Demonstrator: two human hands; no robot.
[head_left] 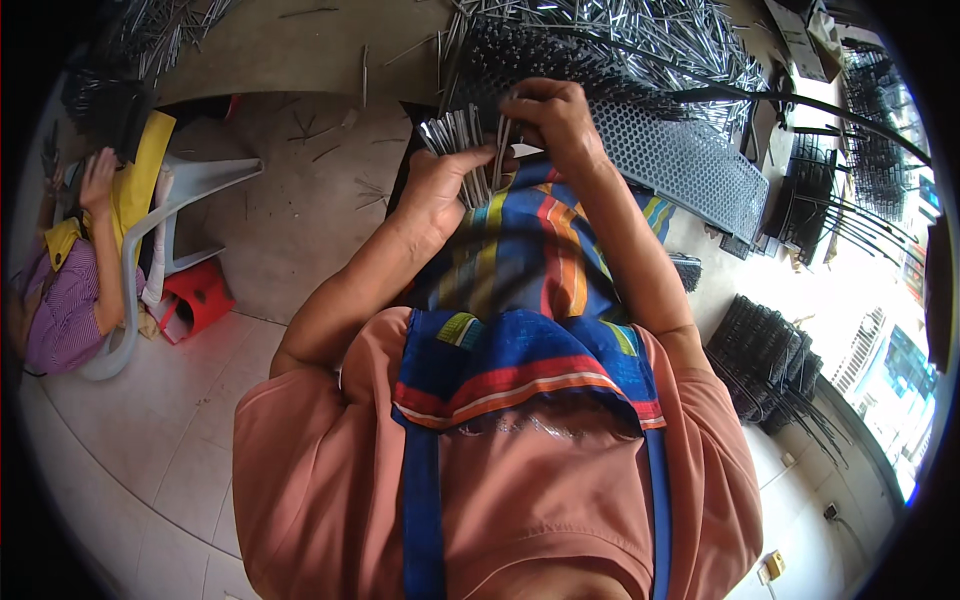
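My left hand [438, 188] is closed around a fanned bunch of thin silvery metal strips [455, 135], held upright above my lap. The thumb presses across the strips. Just to its right, my right hand [562, 122] pinches the upper end of a single strip [501, 150], whose lower part stands beside the left thumb. Under both hands lies my striped blue apron [545, 250]. Close by on the right, a dark perforated board [680, 155] slopes down, with rows of short upright pieces [540, 65] at its far left end.
A large heap of loose metal strips [650, 45] covers the far side of the table. Dark stacks of wire-like pieces [765, 360] stand on the right. At left, another person [75, 300] sits by a pale plastic chair [128, 290], near a red container [205, 300].
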